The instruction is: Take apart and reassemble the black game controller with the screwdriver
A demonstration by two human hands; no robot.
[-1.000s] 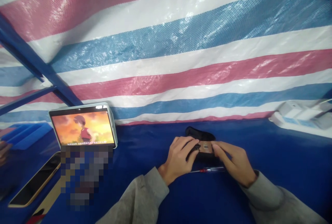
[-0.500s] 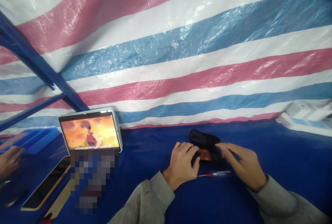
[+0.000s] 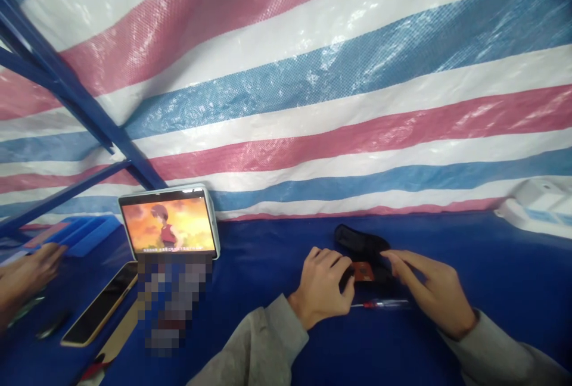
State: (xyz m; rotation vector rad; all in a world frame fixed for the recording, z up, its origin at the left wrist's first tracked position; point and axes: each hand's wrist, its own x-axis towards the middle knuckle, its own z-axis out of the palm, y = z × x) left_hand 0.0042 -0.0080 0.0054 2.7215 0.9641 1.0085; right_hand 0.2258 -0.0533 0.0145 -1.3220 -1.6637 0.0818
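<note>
Left hand (image 3: pixel 324 288) grips small black device (image 3: pixel 364 255); right hand (image 3: pixel 429 288) rests fingertips on it.
Screwdriver (image 3: pixel 379 303) lies at 6 o'clock; tablet (image 3: pixel 170 222) at 9 o'clock.

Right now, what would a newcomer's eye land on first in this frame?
The striped tarp in red, white and blue fills the whole back. Low at centre, the left hand and right hand meet on a small black device with an orange-brown board, a screwdriver lying on the blue table just in front. At left, a propped tablet glows with a cartoon.
</note>
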